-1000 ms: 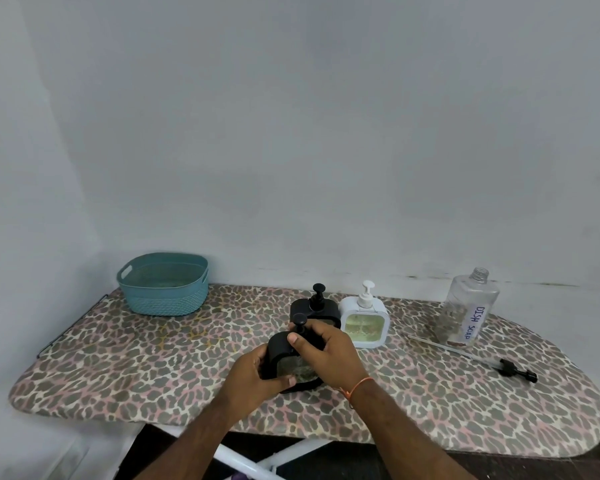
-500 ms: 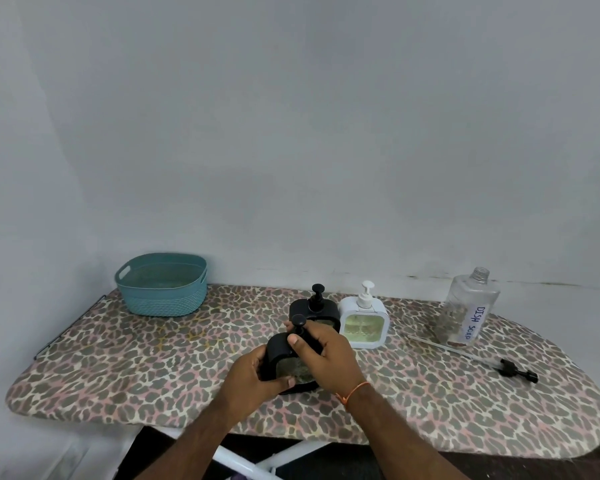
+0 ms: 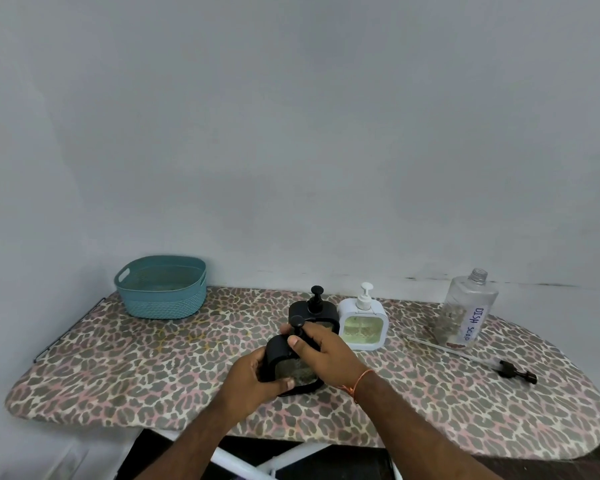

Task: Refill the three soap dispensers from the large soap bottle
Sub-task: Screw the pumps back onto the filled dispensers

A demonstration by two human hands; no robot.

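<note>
While the square black plastic soap dispenser (image 3: 284,362) is gripped at its side by the left hand (image 3: 253,379) above the leopard-print ironing board (image 3: 118,368), its black pump top (image 3: 297,322) is pinched by the right hand (image 3: 323,355).

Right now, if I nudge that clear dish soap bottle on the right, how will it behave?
The dish soap bottle looks nearly empty, so it is probably light and would slide or tip easily. It is tall and stands on a padded board cover, likely an unsteady footing. Its neck is uncapped, so any residue could spill if it falls.
</note>
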